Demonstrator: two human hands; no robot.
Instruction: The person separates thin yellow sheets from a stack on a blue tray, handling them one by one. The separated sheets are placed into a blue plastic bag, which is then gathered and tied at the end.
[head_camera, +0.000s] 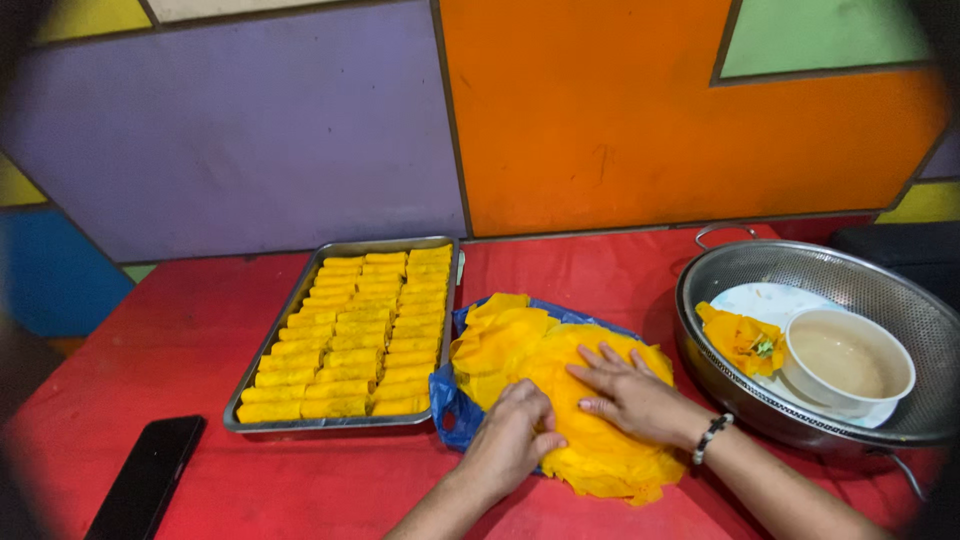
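Observation:
A stack of thin yellow round wrappers (560, 370) lies on a blue plastic bag (447, 400) on the red table. My left hand (512, 438) rests on the stack's near edge, fingers curled and pinching at the top sheet. My right hand (632, 395), with a beaded bracelet on the wrist, lies flat on the stack with fingers spread. To the left stands a metal tray (300, 300) filled with rows of rolled yellow wraps (360, 335).
A metal colander (880, 290) at the right holds a white plate, a white bowl of pale liquid (846, 358) and some yellow filling (742, 340). A black phone (147, 475) lies at the front left. A wall of coloured panels rises behind the table.

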